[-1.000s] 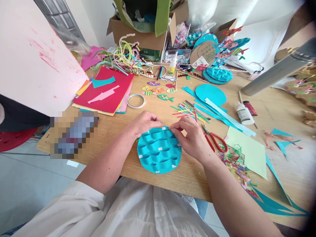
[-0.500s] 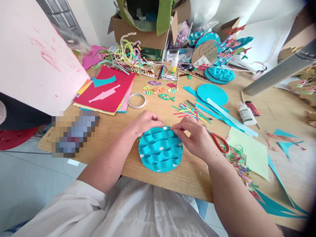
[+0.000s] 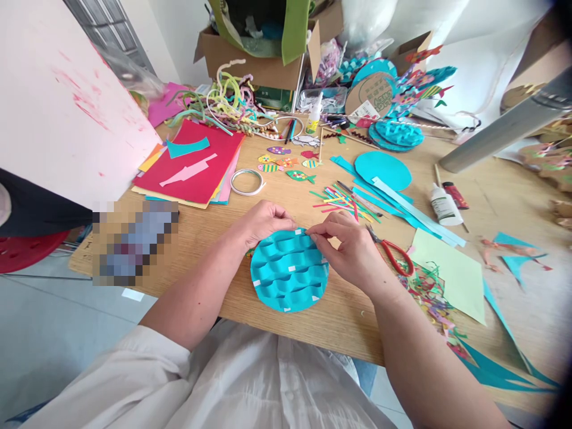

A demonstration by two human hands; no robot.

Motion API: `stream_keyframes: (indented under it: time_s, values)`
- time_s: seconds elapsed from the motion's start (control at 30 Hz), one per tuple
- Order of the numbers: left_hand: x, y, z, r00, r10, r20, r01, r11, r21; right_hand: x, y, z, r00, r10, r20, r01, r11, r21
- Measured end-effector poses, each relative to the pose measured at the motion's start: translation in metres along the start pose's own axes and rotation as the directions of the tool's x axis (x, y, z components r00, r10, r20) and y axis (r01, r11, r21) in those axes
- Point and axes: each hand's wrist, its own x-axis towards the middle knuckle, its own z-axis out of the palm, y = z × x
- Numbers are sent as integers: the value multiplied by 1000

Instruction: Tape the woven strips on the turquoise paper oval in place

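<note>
A round turquoise paper disc point(image 3: 286, 260) with rows of wavy raised strips stands tilted near the table's front edge. Small white tabs are dotted over its face and rim. My left hand point(image 3: 266, 223) pinches the upper left of the rim, its thumb and fingers pressed together. On the upper right, my right hand point(image 3: 346, 241) grips the rim between thumb and forefinger, close to the white tab at the top. Whether something small is also between the fingertips, I cannot tell. Just right of my right hand lie red-handled scissors point(image 3: 397, 258).
Beyond my hands lie paper fish point(image 3: 300, 176), a wire coil point(image 3: 247, 182), thin coloured strips point(image 3: 338, 201) and a plain turquoise circle point(image 3: 383, 170). Coloured sheets point(image 3: 192, 170) are stacked left. Glue bottles point(image 3: 445, 205), a grey pole point(image 3: 487, 132) and paper scraps point(image 3: 431, 298) occupy the right.
My right hand has shifted very slightly left along the rim. My left hand and the disc stay almost where they were.
</note>
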Motion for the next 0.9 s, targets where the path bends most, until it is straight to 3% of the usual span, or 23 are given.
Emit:
stream_keyframes:
  time_s: [0.47,0.9]
  values:
    - [0,-3,-1,999,31,-10,-32,999,-22,-1,-1,10,997,-2,-79,-2,999,-47]
    - [-2,3,0,999,15,-34,-16,999,-30,-1,-1,11,995,32,-95,-28,999,44]
